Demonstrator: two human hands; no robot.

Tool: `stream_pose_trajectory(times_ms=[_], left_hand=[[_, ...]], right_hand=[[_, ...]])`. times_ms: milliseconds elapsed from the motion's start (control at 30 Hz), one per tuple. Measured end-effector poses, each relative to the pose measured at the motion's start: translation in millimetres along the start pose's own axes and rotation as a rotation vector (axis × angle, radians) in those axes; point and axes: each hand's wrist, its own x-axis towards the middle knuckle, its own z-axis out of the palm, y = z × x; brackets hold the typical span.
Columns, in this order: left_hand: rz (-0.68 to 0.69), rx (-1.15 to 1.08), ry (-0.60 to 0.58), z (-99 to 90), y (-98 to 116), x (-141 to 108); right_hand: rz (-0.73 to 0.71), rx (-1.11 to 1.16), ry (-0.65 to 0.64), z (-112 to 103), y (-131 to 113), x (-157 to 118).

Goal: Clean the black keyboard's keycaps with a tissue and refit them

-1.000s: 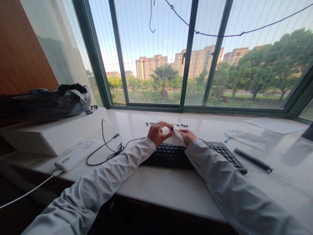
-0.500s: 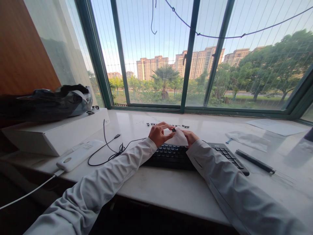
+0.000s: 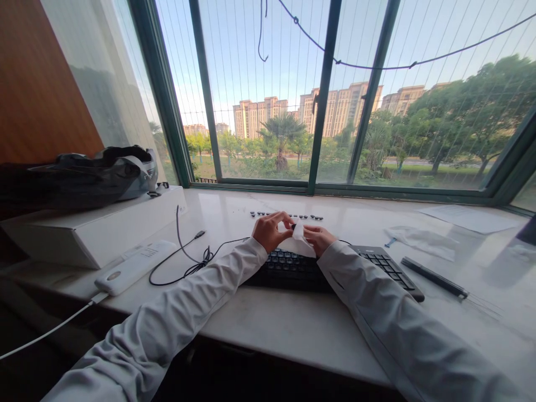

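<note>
While our hands meet above the black computer keyboard [image 3: 301, 265], our left hand [image 3: 270, 230] pinches a small black keycap [image 3: 294, 226] between thumb and fingertips, closed tight on it. Our right hand [image 3: 319, 237] is closed on a crumpled white wipe [image 3: 300, 241], pressing it against the keycap. Half a second ago the wipe lay spread wider over the right hand; now it is bunched and folded in closer, which we judge to mean the rubbing of this cap is under way. More loose black keycaps [image 3: 288, 215] sit in a row on the white marble sill [image 3: 293, 318] just beyond.
</note>
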Motion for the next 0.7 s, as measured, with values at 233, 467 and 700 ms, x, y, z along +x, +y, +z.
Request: stream_pose_trajectory(times_ms=[233, 467, 700], left_hand=[[0.093, -0.013, -0.159, -0.7, -3.5, 2.1], [0.126, -0.046, -0.272, -7.2, -5.6, 5.9], [0.028, -0.057, -0.131, -5.2, -9.5, 6.0]], right_hand=[[-0.046, -0.191, -0.003, -7.3, 3.8, 4.0], [-0.091, -0.363, 0.078, -10.2, -1.9, 1.1], [-0.040, -0.310, 0.103, -8.0, -7.2, -0.9]])
